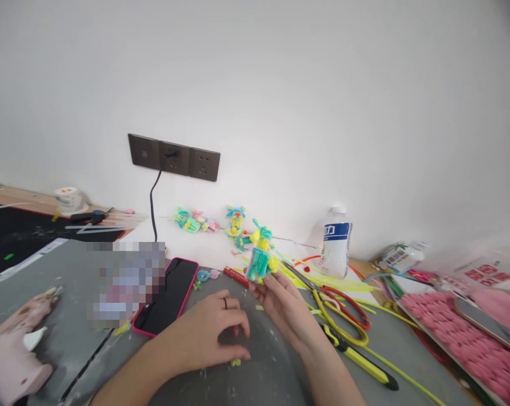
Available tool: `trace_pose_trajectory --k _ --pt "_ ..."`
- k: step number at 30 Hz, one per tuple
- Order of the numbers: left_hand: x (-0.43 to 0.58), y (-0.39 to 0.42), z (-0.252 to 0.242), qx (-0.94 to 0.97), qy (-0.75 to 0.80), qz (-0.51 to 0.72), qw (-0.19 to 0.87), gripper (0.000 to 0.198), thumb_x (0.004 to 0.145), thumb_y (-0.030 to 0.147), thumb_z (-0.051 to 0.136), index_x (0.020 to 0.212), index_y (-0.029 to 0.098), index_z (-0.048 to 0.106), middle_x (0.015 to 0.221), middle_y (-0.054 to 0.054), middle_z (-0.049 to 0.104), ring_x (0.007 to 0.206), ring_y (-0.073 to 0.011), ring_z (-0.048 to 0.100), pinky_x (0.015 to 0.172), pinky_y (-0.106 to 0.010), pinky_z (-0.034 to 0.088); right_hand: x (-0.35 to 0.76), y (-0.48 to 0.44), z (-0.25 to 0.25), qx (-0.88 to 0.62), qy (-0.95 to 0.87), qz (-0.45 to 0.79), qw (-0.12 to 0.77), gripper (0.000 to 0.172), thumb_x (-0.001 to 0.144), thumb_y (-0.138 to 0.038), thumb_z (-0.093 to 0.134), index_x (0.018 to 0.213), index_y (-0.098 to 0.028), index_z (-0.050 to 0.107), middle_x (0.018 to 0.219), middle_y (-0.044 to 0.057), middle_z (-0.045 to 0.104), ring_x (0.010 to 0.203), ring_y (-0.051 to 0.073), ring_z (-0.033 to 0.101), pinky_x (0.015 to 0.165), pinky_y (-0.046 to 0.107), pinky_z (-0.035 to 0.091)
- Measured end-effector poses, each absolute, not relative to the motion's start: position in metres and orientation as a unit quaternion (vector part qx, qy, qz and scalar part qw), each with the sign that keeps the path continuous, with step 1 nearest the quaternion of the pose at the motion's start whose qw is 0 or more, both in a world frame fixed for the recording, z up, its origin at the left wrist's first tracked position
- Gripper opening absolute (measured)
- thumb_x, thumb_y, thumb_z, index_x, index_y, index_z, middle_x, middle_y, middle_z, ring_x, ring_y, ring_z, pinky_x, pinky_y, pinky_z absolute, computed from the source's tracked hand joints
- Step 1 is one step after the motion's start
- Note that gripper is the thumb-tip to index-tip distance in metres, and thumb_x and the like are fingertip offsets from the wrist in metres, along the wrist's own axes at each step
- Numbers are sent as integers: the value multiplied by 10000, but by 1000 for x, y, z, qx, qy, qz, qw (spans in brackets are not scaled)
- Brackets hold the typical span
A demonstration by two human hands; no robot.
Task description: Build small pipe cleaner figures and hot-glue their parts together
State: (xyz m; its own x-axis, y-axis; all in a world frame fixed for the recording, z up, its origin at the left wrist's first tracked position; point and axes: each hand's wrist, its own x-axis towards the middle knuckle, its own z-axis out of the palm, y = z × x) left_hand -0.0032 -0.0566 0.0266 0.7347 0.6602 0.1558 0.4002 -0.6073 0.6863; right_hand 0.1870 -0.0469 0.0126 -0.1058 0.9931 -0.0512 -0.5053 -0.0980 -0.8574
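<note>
I take the phone (167,298) as my landmark, lying flat on the counter (69,282). Just right of the phone my left hand (212,332) rests on the counter. Further right of the phone my right hand (282,307) holds up a pipe-cleaner figure (260,260). Right again lie the scissors (339,313), and a bottle (336,242) stands behind them by the wall. Behind the phone sits a wall socket (173,158), its cable (153,208) hanging down. More figures (195,220) lie behind and to the right of the phone.

free: grey mat (255,378) near hands | blocked: phone (168,296) left, scissors (341,307) right
</note>
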Motion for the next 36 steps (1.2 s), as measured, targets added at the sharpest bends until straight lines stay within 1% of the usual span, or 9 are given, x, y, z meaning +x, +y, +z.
trace_pose_trajectory --k 4,8,13,17,22,25,29,33,36 --pt "-4 -57 21 901 258 145 316 165 740 327 793 750 225 663 732 17 659 784 -188 595 783 -293 410 188 -45 11 -345 -342 664 569 227 744 -374 802 809 -200 673 863 42 708 741 171 626 707 302 462" --pt "-7 -57 16 901 252 126 331 113 775 209 755 723 227 656 754 17 667 839 -187 605 764 -269 406 188 -45 12 -338 -339 668 570 247 728 -379 816 764 -195 656 797 29 690 718 167 626 677 294 458" --pt "-6 -58 19 872 279 128 381 92 798 143 704 772 214 651 823 14 650 888 -171 581 764 -247 390 188 -46 12 -327 -325 680 571 246 715 -351 838 747 -183 662 763 11 679 718 145 624 687 263 450" --pt "-4 -59 32 806 293 216 467 45 842 167 653 809 198 655 865 5 623 860 -149 570 787 -250 404 188 -45 11 -339 -330 671 571 239 720 -356 834 749 -181 674 758 8 672 737 149 626 697 258 441" --pt "-5 -55 37 623 278 374 629 175 856 335 661 784 181 617 741 16 580 689 -119 532 669 -245 422 187 -44 11 -382 -363 636 564 293 677 -418 848 770 -183 699 778 1 648 731 147 599 681 252 433" --pt "-5 -50 36 530 323 441 648 188 839 363 686 831 184 629 695 31 556 625 -100 505 605 -230 413 186 -43 11 -401 -397 615 551 339 691 -465 824 858 -188 722 860 20 667 740 150 587 698 261 442" --pt "-5 -48 37 466 340 466 671 256 785 389 745 922 179 694 747 13 581 666 -98 522 634 -226 443 187 -44 11 -418 -452 582 532 385 737 -503 776 965 -198 721 914 41 685 777 170 593 731 285 462" --pt "-4 -49 37 448 346 466 680 267 755 390 775 910 180 721 798 2 603 696 -95 545 681 -228 466 186 -45 14 -419 -494 554 523 345 756 -477 763 953 -199 704 845 21 666 745 157 568 710 271 461" --pt "-4 -50 37 458 340 466 676 250 748 392 779 861 179 713 737 13 587 673 -96 546 664 -223 465 184 -45 17 -416 -506 546 523 331 755 -466 757 942 -202 687 825 15 657 728 156 554 700 269 467"
